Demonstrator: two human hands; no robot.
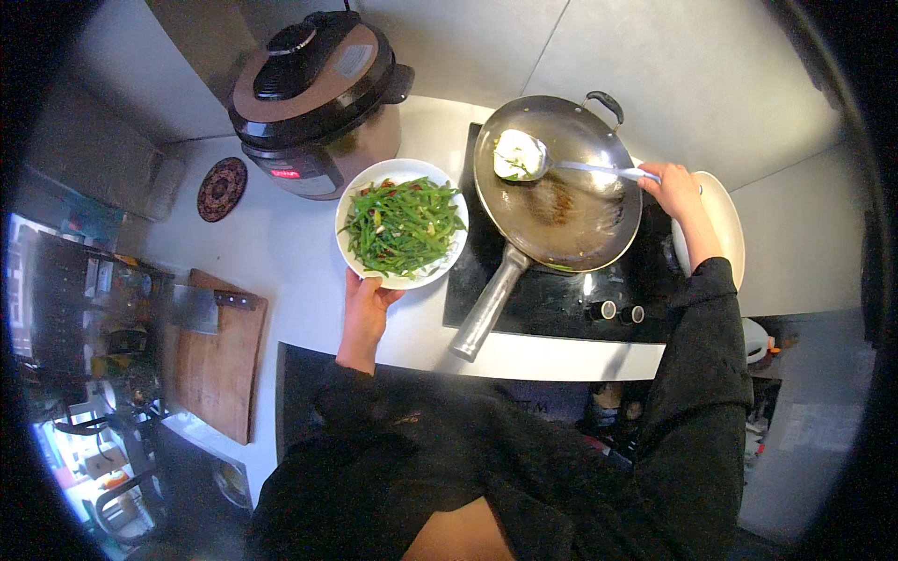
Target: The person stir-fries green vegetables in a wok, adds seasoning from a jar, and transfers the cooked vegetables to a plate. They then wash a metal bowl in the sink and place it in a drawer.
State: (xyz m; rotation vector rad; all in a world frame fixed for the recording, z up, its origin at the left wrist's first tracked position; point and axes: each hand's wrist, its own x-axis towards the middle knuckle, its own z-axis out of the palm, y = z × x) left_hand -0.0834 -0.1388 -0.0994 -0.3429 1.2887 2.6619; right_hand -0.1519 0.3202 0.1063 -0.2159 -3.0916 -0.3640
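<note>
My left hand (368,308) grips the near rim of a white bowl (344,242) heaped with cut green vegetables (400,228) and bits of red. My right hand (673,188) holds the pale handle of a metal ladle (539,158), whose shiny bowl lies over the left part of the wok with a few green scraps on it. The wok (554,224) sits on the black cooktop (512,301), its metal handle (491,301) pointing towards me. Inside, the wok shows a brown patch and a few small scraps.
A pressure cooker (319,105) with a lit display stands behind the bowl. A round patterned trivet (222,189) lies left of it. A cleaver (200,308) rests on a wooden cutting board (217,365) at the left. A pale pan (722,224) is right of the wok, partly behind my right arm.
</note>
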